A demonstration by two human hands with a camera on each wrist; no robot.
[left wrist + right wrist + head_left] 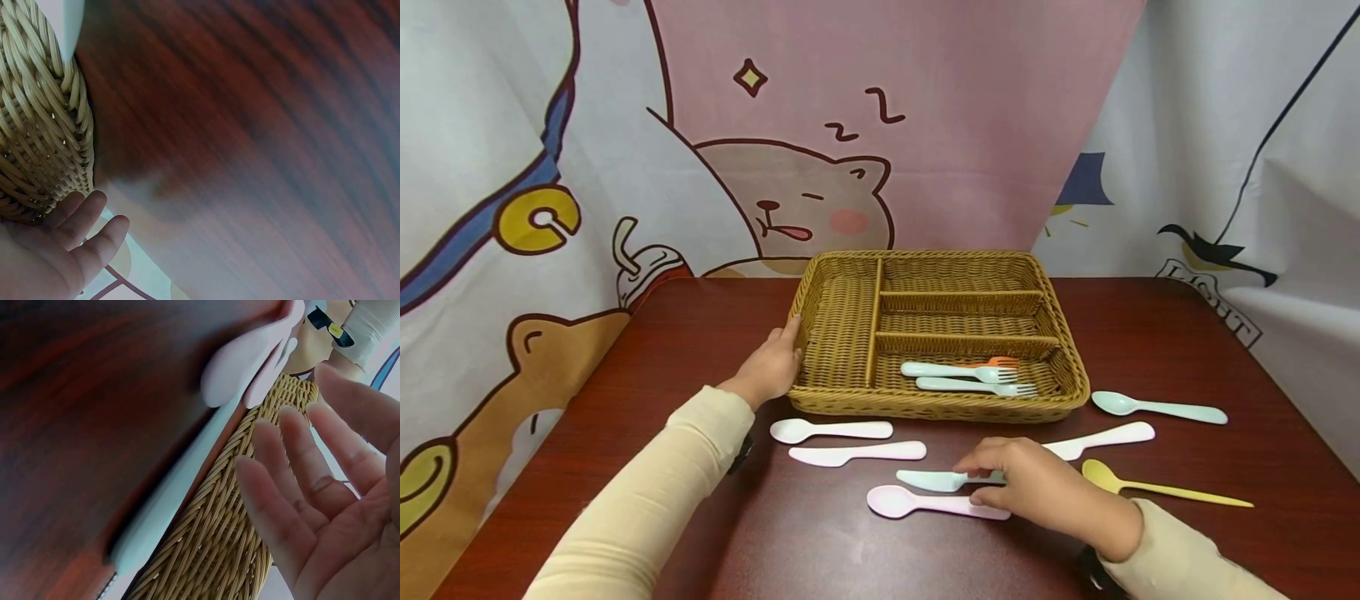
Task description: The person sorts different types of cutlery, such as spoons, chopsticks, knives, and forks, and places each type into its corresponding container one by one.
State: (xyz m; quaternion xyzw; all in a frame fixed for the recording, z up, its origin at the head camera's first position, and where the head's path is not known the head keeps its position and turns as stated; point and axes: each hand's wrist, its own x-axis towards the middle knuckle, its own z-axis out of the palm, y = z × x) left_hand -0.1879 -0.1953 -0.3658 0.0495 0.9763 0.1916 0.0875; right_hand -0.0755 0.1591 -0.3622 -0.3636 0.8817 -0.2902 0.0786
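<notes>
My left hand [767, 364] touches the left wall of a wicker basket [925, 403] with fairly straight fingers; its fingers [100, 244] show beside the weave in the left wrist view. Just over a light blue knife [928, 481] and a pink spoon [893, 502] is my right hand [1037, 483], covering part of their handles. Its fingers [275, 515] are spread, with nothing held, in the right wrist view. Behind that hand, a white knife [1108, 438] is partly hidden. Two light blue forks [940, 371] and an orange fork [1002, 362] lie in the basket's front right compartment.
Left of the right hand lie a white spoon [831, 430] and another white knife [857, 452], in front of the basket. Toward the right are a mint spoon [1172, 408] and a yellow spoon [1180, 490]. A printed curtain [985, 108] hangs behind the dark red table [820, 542].
</notes>
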